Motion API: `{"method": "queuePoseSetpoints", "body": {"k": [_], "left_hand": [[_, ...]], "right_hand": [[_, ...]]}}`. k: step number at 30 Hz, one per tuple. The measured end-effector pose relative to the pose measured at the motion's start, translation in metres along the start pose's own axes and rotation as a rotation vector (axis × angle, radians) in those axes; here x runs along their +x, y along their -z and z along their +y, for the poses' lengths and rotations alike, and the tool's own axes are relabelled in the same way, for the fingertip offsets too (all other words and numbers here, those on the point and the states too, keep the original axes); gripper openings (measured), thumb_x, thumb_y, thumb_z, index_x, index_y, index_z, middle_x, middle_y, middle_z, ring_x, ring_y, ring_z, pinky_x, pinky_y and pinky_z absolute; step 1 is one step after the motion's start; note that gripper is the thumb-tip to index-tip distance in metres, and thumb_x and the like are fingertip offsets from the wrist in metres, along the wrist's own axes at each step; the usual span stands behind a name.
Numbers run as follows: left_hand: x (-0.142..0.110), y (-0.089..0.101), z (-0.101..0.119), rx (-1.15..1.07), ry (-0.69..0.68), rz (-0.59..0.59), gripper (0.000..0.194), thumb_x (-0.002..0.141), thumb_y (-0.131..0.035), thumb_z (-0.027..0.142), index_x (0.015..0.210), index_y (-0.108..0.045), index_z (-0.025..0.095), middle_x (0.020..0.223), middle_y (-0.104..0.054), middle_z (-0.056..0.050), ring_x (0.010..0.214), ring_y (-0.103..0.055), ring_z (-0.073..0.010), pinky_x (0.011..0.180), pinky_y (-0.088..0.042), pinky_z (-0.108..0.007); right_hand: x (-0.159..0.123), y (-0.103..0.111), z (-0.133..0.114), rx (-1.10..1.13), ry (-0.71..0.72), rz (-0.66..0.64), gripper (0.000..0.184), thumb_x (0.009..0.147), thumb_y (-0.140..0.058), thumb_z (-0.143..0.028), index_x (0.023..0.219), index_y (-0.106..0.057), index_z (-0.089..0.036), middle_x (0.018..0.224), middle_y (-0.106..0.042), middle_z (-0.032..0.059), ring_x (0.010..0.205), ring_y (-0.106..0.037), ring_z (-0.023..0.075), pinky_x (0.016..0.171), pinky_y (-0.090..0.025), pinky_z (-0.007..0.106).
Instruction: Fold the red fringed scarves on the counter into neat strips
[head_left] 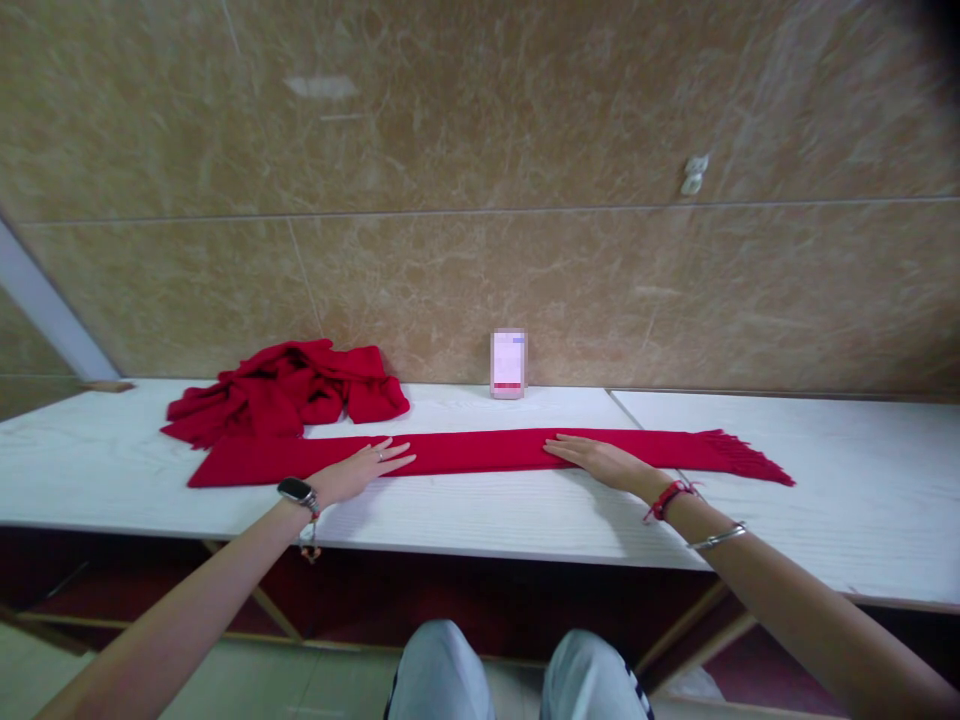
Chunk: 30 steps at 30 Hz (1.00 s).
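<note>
A red scarf (480,453) lies stretched lengthwise along the white tabletop, folded into a narrow strip with a fringe at its right end. My left hand (364,470) rests flat on the left part of it, fingers spread. Toward the right part, my right hand (596,460) lies on the scarf with its fingers stretched out. Neither hand grasps the cloth. Behind the scarf's left end sits a crumpled heap of red cloth (292,390), close against the strip.
A phone (508,364) with a blurred screen leans upright against the tan marbled wall (450,280). The white tabletop (480,515) has a seam at right and a front edge near my knees. Open shelf spaces (375,600) show below it.
</note>
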<state>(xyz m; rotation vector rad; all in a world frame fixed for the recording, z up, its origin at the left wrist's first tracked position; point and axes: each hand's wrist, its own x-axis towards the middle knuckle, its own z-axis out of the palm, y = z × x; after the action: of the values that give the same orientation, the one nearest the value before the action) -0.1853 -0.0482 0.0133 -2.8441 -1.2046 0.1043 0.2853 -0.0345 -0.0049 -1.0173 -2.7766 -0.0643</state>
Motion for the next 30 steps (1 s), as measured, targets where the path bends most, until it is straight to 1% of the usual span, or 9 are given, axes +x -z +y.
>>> {"method": "queuePoseSetpoints", "body": {"k": [5,8,11,15,18,20,22,27,30], "left_hand": [[-0.006,0.005,0.007,-0.049,-0.038,0.037,0.066,0.081,-0.028,0.0,0.139,-0.022,0.03,0.147,-0.018,0.002,0.135,-0.008,-0.0186,0.107,-0.018,-0.04],[-0.009,0.009,0.007,-0.092,-0.019,0.007,0.063,0.081,-0.027,0.002,0.137,-0.028,0.031,0.146,-0.023,0.003,0.135,-0.011,-0.0195,0.107,-0.016,-0.044],[-0.004,0.019,0.008,-0.125,0.025,-0.037,0.055,0.082,-0.029,0.007,0.131,-0.04,0.028,0.142,-0.033,0.002,0.133,-0.019,-0.0194,0.107,-0.02,-0.041],[0.033,0.035,0.037,-0.134,0.087,0.03,0.038,0.089,-0.029,0.022,0.116,-0.056,0.021,0.135,-0.044,-0.003,0.129,-0.03,-0.0214,0.105,-0.023,-0.039],[0.084,0.034,0.078,-0.137,0.044,0.105,0.044,0.092,-0.025,0.027,0.135,-0.035,0.021,0.142,-0.032,-0.005,0.131,-0.024,-0.0203,0.105,-0.021,-0.043],[0.116,0.025,0.103,-0.123,-0.05,0.155,0.046,0.092,-0.027,0.03,0.138,-0.027,0.024,0.145,-0.024,-0.004,0.134,-0.016,-0.0206,0.106,-0.016,-0.046],[0.139,0.015,0.118,-0.125,-0.103,0.138,0.046,0.093,-0.028,0.032,0.138,-0.026,0.026,0.146,-0.023,-0.004,0.134,-0.015,-0.0218,0.105,-0.016,-0.047],[0.151,-0.002,0.119,-0.125,-0.168,0.145,0.044,0.094,-0.025,0.033,0.138,-0.026,0.029,0.145,-0.025,-0.002,0.133,-0.019,-0.022,0.104,-0.015,-0.047],[0.148,-0.002,0.116,-0.117,-0.157,0.158,0.043,0.095,-0.023,0.031,0.138,-0.027,0.029,0.145,-0.026,-0.001,0.133,-0.02,-0.0198,0.105,-0.016,-0.044]], "right_hand": [[0.0,0.003,-0.002,-0.018,-0.007,-0.01,0.056,0.084,-0.029,-0.004,0.135,-0.034,-0.025,0.136,-0.042,0.0019,0.126,-0.035,0.0156,0.102,-0.035,0.037],[0.0,0.003,-0.001,-0.022,0.003,-0.019,0.056,0.083,-0.03,-0.003,0.134,-0.035,-0.026,0.136,-0.043,0.0014,0.126,-0.035,0.0157,0.102,-0.036,0.036],[0.0,-0.001,-0.001,0.003,-0.005,-0.02,0.061,0.08,-0.028,0.001,0.134,-0.036,-0.025,0.137,-0.041,0.001,0.127,-0.033,0.0151,0.104,-0.033,0.036],[0.0,-0.009,-0.003,0.052,-0.062,0.012,0.056,0.082,-0.03,-0.005,0.135,-0.035,-0.022,0.138,-0.039,0.0042,0.13,-0.028,0.0171,0.106,-0.028,0.041],[0.001,-0.013,-0.006,0.054,-0.104,0.024,0.049,0.087,-0.031,-0.015,0.136,-0.033,-0.021,0.14,-0.036,0.007,0.13,-0.028,0.0186,0.106,-0.025,0.044],[-0.003,-0.013,-0.005,0.035,-0.123,0.02,0.046,0.09,-0.03,-0.022,0.137,-0.032,-0.022,0.141,-0.034,0.0082,0.13,-0.028,0.0194,0.106,-0.024,0.046],[-0.012,-0.011,-0.002,0.003,-0.145,0.001,0.046,0.092,-0.029,-0.03,0.138,-0.029,-0.024,0.142,-0.031,0.0086,0.131,-0.025,0.0206,0.105,-0.023,0.049],[-0.041,0.003,0.011,-0.032,-0.229,-0.077,0.048,0.093,-0.023,-0.039,0.139,-0.024,-0.025,0.143,-0.028,0.0091,0.132,-0.021,0.0225,0.104,-0.021,0.052],[-0.027,0.009,0.004,0.001,-0.291,-0.038,0.048,0.094,-0.021,-0.039,0.138,-0.028,-0.022,0.143,-0.029,0.0095,0.132,-0.021,0.0227,0.104,-0.021,0.051]]}}
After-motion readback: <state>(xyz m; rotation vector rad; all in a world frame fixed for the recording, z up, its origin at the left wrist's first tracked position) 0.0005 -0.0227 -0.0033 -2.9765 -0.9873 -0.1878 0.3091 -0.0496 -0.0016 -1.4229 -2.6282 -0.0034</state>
